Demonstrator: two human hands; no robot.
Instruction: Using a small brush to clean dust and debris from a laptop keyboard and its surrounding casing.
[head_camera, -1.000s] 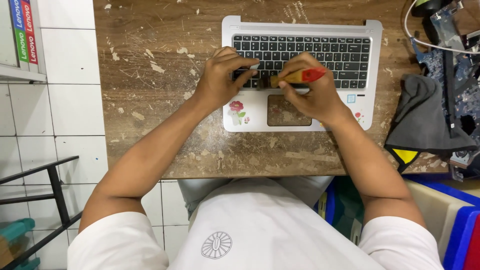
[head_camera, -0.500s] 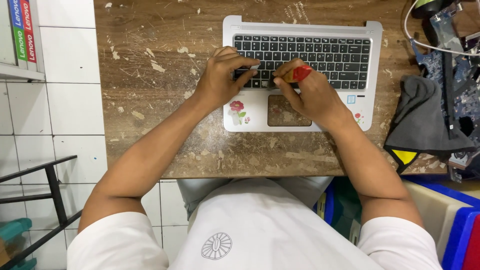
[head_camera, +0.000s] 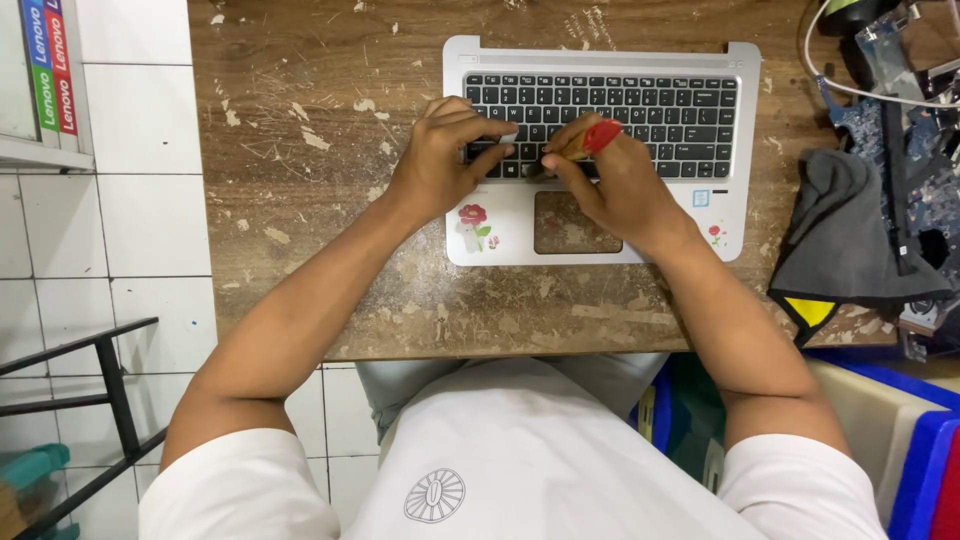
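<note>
Scuffed brown wood covered the desk (head_camera: 320, 200), flecked with pale chips, white wall tiles (head_camera: 140, 210) to its left. A silver laptop base (head_camera: 735, 190) lay at the far middle. The left hand (head_camera: 440, 160) pressed curled fingers on the keys; the right hand (head_camera: 615, 180) gripped a red-handled tool (head_camera: 590, 140). A grey cloth (head_camera: 845, 240) sat right.

Both hands, left (head_camera: 437, 160) and right (head_camera: 620, 185), fingers curled.

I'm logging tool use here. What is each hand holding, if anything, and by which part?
The right hand grips a small tool with a red handle by its shaft, below the red end. The left hand holds nothing; its fingers rest on the laptop keyboard.
</note>
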